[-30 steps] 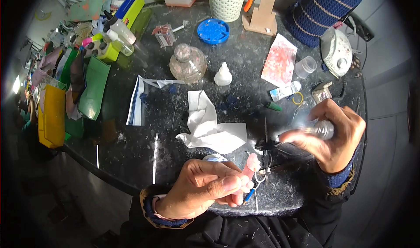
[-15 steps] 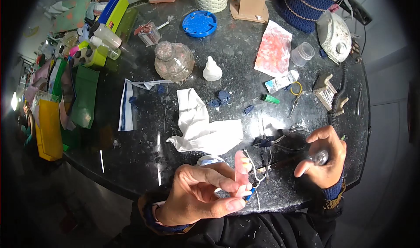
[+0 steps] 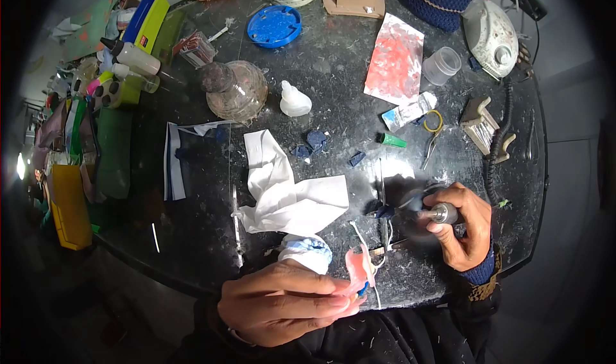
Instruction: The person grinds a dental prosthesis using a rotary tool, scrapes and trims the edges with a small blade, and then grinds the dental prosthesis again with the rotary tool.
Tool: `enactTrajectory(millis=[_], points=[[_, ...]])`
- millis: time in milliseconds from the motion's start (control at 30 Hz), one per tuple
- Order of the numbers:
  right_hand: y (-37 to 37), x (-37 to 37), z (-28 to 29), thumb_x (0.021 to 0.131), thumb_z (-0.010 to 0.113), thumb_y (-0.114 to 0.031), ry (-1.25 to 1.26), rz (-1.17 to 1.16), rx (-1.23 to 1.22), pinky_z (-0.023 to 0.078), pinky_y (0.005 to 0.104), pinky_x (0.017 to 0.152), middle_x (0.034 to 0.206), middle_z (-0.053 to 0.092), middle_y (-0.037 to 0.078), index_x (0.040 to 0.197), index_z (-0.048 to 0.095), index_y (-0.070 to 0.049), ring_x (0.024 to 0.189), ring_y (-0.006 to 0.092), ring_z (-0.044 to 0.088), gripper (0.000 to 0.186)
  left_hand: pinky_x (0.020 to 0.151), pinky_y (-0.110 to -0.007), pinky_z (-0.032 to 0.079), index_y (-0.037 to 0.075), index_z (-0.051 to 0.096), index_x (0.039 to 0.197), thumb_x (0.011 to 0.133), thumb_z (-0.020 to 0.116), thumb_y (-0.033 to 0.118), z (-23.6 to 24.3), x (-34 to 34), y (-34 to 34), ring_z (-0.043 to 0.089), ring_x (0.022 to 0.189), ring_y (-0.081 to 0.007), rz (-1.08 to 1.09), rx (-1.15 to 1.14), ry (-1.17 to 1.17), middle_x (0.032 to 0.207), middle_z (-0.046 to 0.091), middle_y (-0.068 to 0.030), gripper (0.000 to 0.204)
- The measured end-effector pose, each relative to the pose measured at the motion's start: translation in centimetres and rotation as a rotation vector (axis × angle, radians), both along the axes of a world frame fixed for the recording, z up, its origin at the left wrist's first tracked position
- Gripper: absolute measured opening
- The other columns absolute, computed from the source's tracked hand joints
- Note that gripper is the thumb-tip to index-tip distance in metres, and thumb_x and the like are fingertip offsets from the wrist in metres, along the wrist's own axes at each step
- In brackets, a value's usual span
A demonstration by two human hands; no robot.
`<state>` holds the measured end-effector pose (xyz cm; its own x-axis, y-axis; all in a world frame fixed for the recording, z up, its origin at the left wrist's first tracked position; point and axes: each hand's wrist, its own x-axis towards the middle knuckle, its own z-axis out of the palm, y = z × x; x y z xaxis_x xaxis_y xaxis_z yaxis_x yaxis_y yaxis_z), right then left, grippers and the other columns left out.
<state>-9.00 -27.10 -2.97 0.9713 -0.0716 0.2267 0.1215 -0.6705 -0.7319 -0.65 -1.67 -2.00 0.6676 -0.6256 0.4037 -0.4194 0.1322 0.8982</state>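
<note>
My left hand point(image 3: 289, 303) pinches a pink denture point(image 3: 360, 268) between thumb and fingertips, low in front of me. Its smooth pink side shows, and the fingers hide part of it. My right hand point(image 3: 471, 226) is closed round a metal rotary handpiece point(image 3: 444, 214), whose tip points left toward the denture but stays apart from it. A dark blur point(image 3: 414, 216) surrounds the tip, so the bit cannot be made out. Beside my left fingers sits a white and blue cloth bundle point(image 3: 307, 251). A crumpled white cloth point(image 3: 289, 200) lies just beyond it.
On the dark tabletop stand a glass jar point(image 3: 237, 94), a white dropper bottle point(image 3: 295, 99) and a clear cup point(image 3: 441, 66). A pink-smeared sheet point(image 3: 394, 59), a tube point(image 3: 409, 111) and yellow-handled scissors point(image 3: 434, 121) lie farther off. A coiled cord point(image 3: 505, 117) runs along the right.
My left hand has turned the denture, so the teeth seen before are mostly hidden. My right hand has moved left and its fingers have closed round the handpiece. The view has shifted slightly.
</note>
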Motion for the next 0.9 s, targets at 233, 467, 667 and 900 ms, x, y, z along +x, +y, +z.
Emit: enactTrajectory(millis=[233,467,667,900], points=[[0.8,-0.7,-0.1,0.079,0.075,-0.027,-0.04,-0.035,0.134,0.046,0.0286,0.053,0.073,0.065,0.01,0.084,0.058,0.001,0.058,0.0209,0.062,0.032,0.065,-0.025,0.058,-0.001,0.071,0.085,0.059,0.084,-0.005,0.4,-0.4,-0.7,0.069,0.076,-0.0175,0.003,-0.116,0.066,0.09,0.068,-0.0096,0.029],[1.9,-2.0,0.8,0.062,0.074,-0.058,-0.251,0.061,-0.301,0.024,0.0264,0.043,0.05,0.046,-0.003,0.056,0.05,-0.012,0.042,0.0108,0.046,0.052,0.061,-0.021,0.057,0.0,0.072,0.085,0.061,0.081,-0.003,-0.6,-1.1,-1.2,0.067,0.07,-0.014,0.046,-0.11,-0.346,0.087,0.069,-0.008,0.026],[2.2,-1.7,1.2,0.064,0.071,-0.057,-0.272,0.026,-0.419,0.022,0.0266,0.041,0.049,0.042,-0.002,0.054,0.047,-0.012,0.039,0.0114,0.041,0.052,0.06,-0.019,0.057,0.0,0.073,0.08,0.061,0.079,-0.002,-1.2,-1.9,-1.6,0.067,0.069,-0.0138,0.049,-0.058,-0.459,0.08,0.069,-0.0101,0.02],[2.4,-1.9,1.5,0.064,0.073,-0.065,-0.295,-0.105,-0.526,0.021,0.025,0.039,0.046,0.035,-0.004,0.049,0.04,-0.013,0.036,0.0099,0.036,0.063,0.06,-0.019,0.057,-0.003,0.072,0.077,0.06,0.077,-0.004,-1.2,-2.5,-1.8,0.067,0.069,-0.0154,0.114,-0.079,-0.508,0.08,0.068,-0.0118,0.018]])
